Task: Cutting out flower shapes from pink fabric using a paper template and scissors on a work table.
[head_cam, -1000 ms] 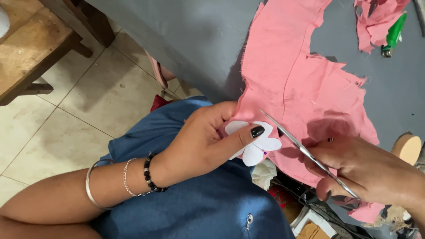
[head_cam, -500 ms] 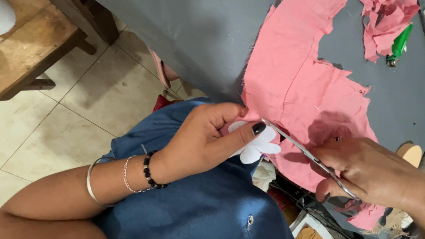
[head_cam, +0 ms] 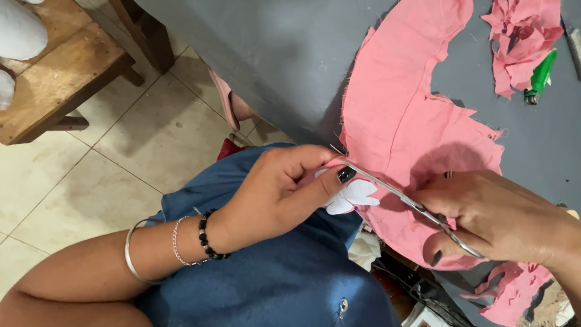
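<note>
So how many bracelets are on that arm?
3, all on the left wrist: a black beaded bracelet nearest the left hand, a thin chain bracelet, then a silver bangle. The right wrist is out of view.

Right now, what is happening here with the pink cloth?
A person is cutting pink fabric that lies over a grey table. The left hand pinches the fabric edge together with a white flower-shaped template. The right hand works metal scissors, blades at that edge. Pink scraps and a green tool lie further back.

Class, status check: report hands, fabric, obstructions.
Left hand pinching white flower-shaped template against pink fabric. Right hand gripping metal scissors. Blades unobstructed.
</note>
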